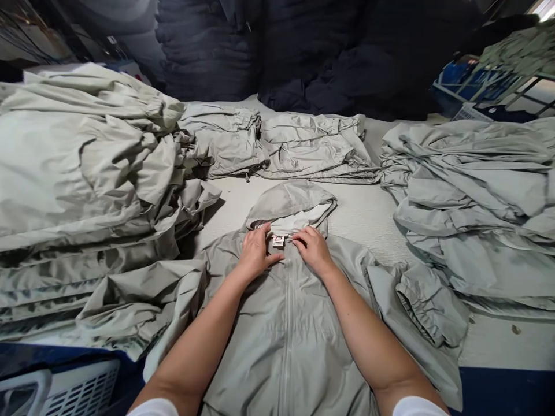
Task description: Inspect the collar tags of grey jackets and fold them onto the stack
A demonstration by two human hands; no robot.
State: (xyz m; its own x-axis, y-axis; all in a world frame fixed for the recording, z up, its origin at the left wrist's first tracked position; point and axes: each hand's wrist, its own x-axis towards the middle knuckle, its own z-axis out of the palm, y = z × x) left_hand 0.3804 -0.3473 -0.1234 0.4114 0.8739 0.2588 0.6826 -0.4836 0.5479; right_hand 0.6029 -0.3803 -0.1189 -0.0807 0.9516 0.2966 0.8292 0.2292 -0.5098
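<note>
A grey-green hooded jacket (264,323) lies front side up, its zip running down the middle and its hood (288,199) spread toward the far side. At its neckline shows a small white label (278,241) with dark and red print. My left hand (256,251) rests on the collar just left of the label, thumb stretched apart from the fingers. On the label's other side, my right hand (311,247) pinches the collar edge between thumb and fingers. The jacket's sleeves are spread to both sides, partly behind my forearms.
A high heap of similar garments (87,150) stands at left, another pile (472,196) at right. Two folded garments (316,144) lie along the back of the white table (359,202). Dark stacked cloth (303,52) rises behind. A white plastic basket (82,387) sits low at left.
</note>
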